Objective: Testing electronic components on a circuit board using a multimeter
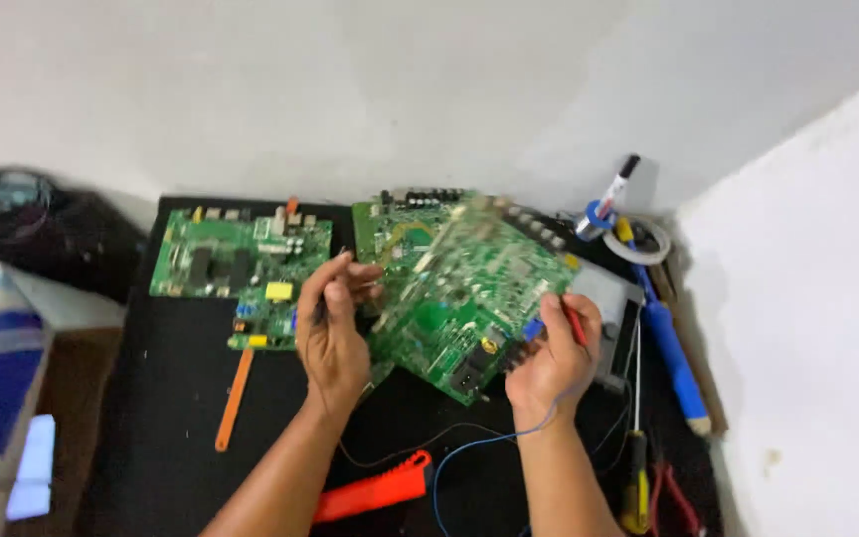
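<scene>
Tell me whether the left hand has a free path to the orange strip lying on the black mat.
Probably yes. The orange strip lies bare on the mat just left of the left hand, nothing between them, though that hand already holds a dark probe.

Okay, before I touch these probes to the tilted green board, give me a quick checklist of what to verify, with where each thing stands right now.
1. Red probe gripped in right hand: ok.
2. Dark probe held in left hand: ok.
3. Tilted circuit board lying flat and steady: not ok, it rests on another board.
4. Probe tips on board contacts: cannot tell.
5. Probe wires clear of the orange tool: not ok.
</scene>
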